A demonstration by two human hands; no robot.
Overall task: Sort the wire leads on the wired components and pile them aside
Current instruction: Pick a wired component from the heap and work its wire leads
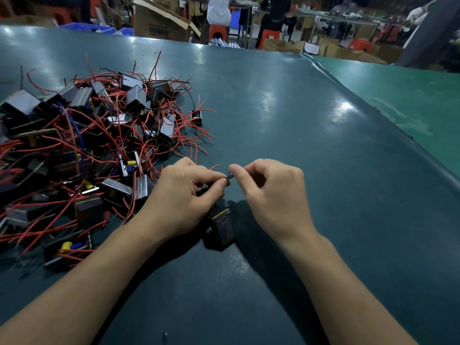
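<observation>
One component (222,226), a dark block with a yellow line along its top edge, near the middle of the near half of the surface (311,135), just under and between the two hands. Set apart from the heap, most likely so that its leads can be worked without snagging the others.

A black lead (228,177) rising from it, pinched in the fingers (219,182) of the left hand (181,195); thumb and forefinger closed on the wire, the rest curled below. Block left on the surface rather than lifted, so the wire can be drawn taut against its weight (a guess from the pose).

Right hand (271,195) just beside, thumb and forefinger tips (234,169) pinched together at the free end of the same lead; whether truly gripping it or only touching, hard to tell, the tip being very small. Remaining fingers curled in. Probably straightening or separating this lead from the red one (214,167) poking out past the left knuckles.

Toward the left edge, the heap (82,145): many like blocks tangled in red wires, a few blue and black ones among them, spreading from the near left well up the surface. Sorted from unsorted cannot be told apart there.

Right side of the surface bare dark green; beyond the far edge, cartons (161,21), red stools (217,31) and people at other benches.
</observation>
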